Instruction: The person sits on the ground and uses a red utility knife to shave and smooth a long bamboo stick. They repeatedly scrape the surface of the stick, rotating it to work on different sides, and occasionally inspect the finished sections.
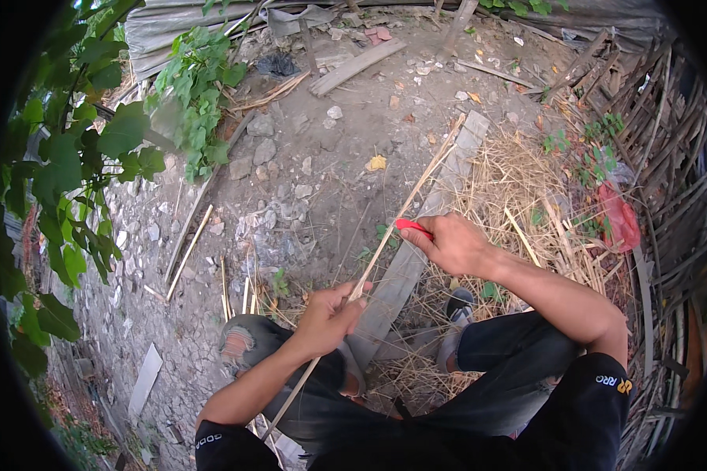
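My left hand (327, 318) grips a long thin bamboo strip (404, 206) near its lower part, above my left knee in torn dark jeans. The strip runs up and to the right toward the far ground. My right hand (450, 244) holds a small red-handled knife (412, 227) with its tip against the strip, a little above my left hand. Both forearms come in from the lower edge.
A grey wooden plank (428, 224) lies on the dirt under my hands. Dry straw (518, 188) covers the right side, with a red plastic bag (619, 216) and stacked sticks (668, 157) beyond. Green leafy plants (94, 149) stand at the left, loose bamboo slivers (190, 250) and stones nearby.
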Demonstrator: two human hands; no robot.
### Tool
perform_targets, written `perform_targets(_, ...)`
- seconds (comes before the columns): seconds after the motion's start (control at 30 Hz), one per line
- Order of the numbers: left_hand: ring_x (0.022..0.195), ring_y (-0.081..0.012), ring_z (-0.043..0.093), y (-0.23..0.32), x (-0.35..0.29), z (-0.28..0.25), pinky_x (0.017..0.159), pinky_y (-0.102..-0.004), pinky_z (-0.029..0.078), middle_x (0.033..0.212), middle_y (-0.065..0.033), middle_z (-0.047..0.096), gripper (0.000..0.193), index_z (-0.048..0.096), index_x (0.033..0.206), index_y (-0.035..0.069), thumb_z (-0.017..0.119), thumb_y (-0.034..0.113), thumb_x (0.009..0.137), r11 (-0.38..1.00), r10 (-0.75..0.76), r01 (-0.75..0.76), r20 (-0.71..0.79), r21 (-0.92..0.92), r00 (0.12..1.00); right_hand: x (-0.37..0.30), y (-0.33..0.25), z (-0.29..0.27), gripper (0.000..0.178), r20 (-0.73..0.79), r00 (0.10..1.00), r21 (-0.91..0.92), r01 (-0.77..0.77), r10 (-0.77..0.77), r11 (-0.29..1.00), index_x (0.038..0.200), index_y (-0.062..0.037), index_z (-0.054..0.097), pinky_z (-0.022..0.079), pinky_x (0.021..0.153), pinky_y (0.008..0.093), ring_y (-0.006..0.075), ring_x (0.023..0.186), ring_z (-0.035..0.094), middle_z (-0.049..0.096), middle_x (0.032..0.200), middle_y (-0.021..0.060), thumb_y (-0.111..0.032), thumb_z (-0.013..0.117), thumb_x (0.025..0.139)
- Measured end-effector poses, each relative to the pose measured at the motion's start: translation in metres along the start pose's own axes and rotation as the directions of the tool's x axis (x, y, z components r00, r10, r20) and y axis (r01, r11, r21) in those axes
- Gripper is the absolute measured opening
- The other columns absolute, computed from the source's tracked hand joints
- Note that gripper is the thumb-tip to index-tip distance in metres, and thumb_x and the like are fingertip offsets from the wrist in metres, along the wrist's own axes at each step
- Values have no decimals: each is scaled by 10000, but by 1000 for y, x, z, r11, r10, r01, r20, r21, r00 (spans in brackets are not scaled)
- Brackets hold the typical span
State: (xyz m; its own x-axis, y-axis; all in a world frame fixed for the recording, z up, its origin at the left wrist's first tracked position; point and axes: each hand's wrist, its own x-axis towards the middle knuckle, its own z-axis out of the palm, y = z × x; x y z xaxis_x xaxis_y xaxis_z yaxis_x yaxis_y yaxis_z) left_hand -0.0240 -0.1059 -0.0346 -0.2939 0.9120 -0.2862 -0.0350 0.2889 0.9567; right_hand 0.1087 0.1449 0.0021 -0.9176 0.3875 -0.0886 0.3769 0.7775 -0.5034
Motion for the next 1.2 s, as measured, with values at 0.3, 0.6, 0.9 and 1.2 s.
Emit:
perform_targets(0.3,546,-3,379,-2,12,-7,500,-231,285,637,96,459,373,577,1357,16,565,117,999,997,4,-1,35,-71,999,5,14,-14,527,-125,991,-259,20,-54,966,922,-51,712,529,634,521,436,662,667,651,635,209,-525,499,1014)
perform_targets(0.6,455,-23,276,7,2,-5,446,-239,225,579,80,330,377,493,1381,-31,473,11,1006,989,60,-44,115,-140,992,-2,31,-22,483,-282,936,-455,64,-211,888,891,-81,702,502,531,489,387,556,645,610,557,169,-523,538,999)
perform_targets(0.9,398,-39,291,21,-13,-26,386,-230,227,528,53,321,465,437,1448,-41,427,3,986,827,16,164,314,-538,949,-3,-2,-28,626,-146,988,242,-11,47,970,705,-48,583,392,544,397,202,511,476,466,518,81,-576,475,1026)
perform_targets(1.2,422,-31,266,7,-9,-21,418,-235,225,545,72,290,419,461,1455,-13,463,183,1085,921,124,-32,214,-388,969,-31,-43,-16,594,-47,999,-61,14,-17,998,948,-13,712,532,722,498,397,726,697,663,684,231,-543,455,1024)
